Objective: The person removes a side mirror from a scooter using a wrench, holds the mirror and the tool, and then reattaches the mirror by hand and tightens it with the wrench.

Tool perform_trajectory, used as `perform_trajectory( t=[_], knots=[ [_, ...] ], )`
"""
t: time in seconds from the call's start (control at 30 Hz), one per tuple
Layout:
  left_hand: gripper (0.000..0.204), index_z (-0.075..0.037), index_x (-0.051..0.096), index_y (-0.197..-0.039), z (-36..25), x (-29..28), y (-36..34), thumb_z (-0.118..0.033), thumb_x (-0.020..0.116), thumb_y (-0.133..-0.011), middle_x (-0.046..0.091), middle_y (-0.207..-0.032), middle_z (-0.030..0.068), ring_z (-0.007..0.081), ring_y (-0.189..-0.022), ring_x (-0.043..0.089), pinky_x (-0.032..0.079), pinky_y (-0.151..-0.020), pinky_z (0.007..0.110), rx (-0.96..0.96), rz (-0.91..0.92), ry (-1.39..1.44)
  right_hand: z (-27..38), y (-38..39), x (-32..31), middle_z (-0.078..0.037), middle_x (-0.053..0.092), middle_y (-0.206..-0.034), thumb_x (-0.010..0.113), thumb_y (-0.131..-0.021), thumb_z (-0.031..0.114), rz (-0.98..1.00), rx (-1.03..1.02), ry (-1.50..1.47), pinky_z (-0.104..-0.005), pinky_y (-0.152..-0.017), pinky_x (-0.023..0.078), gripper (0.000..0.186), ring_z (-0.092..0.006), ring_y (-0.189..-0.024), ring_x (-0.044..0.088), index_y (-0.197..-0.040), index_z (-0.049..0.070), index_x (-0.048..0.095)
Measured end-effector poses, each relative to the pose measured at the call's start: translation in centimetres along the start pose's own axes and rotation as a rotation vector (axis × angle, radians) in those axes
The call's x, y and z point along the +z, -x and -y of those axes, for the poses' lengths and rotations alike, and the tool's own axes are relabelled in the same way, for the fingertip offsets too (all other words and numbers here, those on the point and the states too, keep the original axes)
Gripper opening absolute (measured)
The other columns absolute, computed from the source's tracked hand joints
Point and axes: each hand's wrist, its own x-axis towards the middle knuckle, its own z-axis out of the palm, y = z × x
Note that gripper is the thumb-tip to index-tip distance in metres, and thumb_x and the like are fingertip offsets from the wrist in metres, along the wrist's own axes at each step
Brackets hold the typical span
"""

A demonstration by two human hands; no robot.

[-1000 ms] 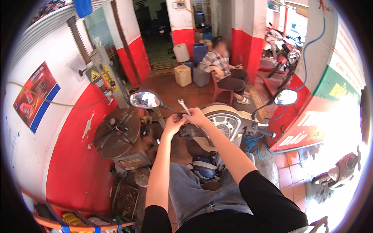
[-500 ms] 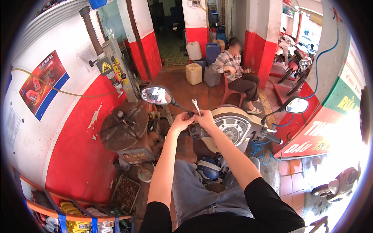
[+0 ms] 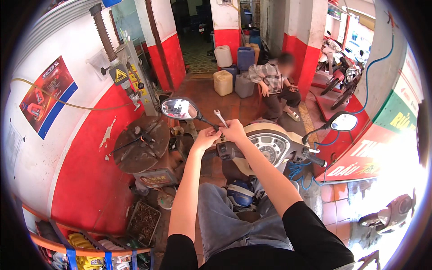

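Note:
A motor scooter's handlebar and round instrument cluster (image 3: 269,148) lie in front of me. My right hand (image 3: 235,133) is closed on a silver open-ended wrench (image 3: 220,118), whose forked end points up and away, leaning left. Beside it, my left hand (image 3: 206,139) has its fingers pinched together at the foot of the left mirror's stem (image 3: 208,123). Just what they grip is hidden. Beyond them sticks out the left mirror (image 3: 179,109). Over the far side of the handlebar stands the right mirror (image 3: 344,121).
To the left stands a tyre-changing machine (image 3: 143,150) with a round turntable. A tray of small parts (image 3: 143,225) and a shelf of bottles (image 3: 85,245) are near my left. Ahead, a person (image 3: 272,83) sits by several plastic jugs (image 3: 223,83). A blue hose (image 3: 299,170) coils at right.
The wrench has tipped further left in my right hand, and both hands have shifted slightly left. The seated person now bends further forward and to the right.

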Motion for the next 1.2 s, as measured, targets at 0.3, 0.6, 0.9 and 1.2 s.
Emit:
perform_trajectory(
  t=[0.3,0.6,0.9,1.2],
  knots=[
    [0.023,-0.015,0.062,-0.091,-0.6,1.2,0.4,-0.037,0.068,-0.091,0.059,-0.084,-0.0090,0.0033,-0.075,0.049,0.037,-0.065,0.023,-0.022,-0.041,0.059,-0.3,-1.8,-1.0,-0.008,0.070,-0.076,0.073,-0.080,0.011,0.061,0.072,-0.023,-0.0307,-0.066,0.051,0.022,-0.0156,-0.071,0.066,-0.098,-0.001,0.075],
    [0.020,-0.013,0.064,-0.097,1.1,0.6,-0.2,-0.032,0.069,-0.091,0.062,-0.087,-0.0081,0.0029,-0.074,0.051,0.035,-0.061,0.023,-0.016,-0.044,0.200,0.7,-2.3,-1.3,-0.004,0.066,-0.073,0.075,-0.081,0.014,0.166,0.112,-0.096,-0.0252,-0.050,0.038,0.021,-0.0094,-0.061,0.057,-0.099,0.003,0.075],
    [0.033,-0.012,0.068,-0.108,-0.7,0.7,0.9,-0.041,0.068,-0.091,0.061,-0.091,-0.0093,0.0027,-0.075,0.047,0.036,-0.067,0.025,-0.037,-0.063,0.129,3.1,-3.2,-0.7,-0.001,0.059,-0.064,0.074,-0.080,0.014,0.271,0.129,-0.297,-0.0260,-0.042,0.033,0.019,-0.0075,-0.046,0.045,-0.093,0.000,0.075],
    [0.025,-0.012,0.063,-0.088,-1.3,0.8,1.5,-0.036,0.069,-0.091,0.057,-0.080,-0.0079,0.0024,-0.068,0.044,0.031,-0.057,0.022,0.039,-0.072,0.193,0.0,0.1,0.3,-0.003,0.064,-0.068,0.072,-0.084,0.020,0.002,0.169,-0.295,-0.0265,-0.045,0.037,0.024,-0.0084,-0.052,0.051,-0.092,-0.003,0.074]
  ],
)
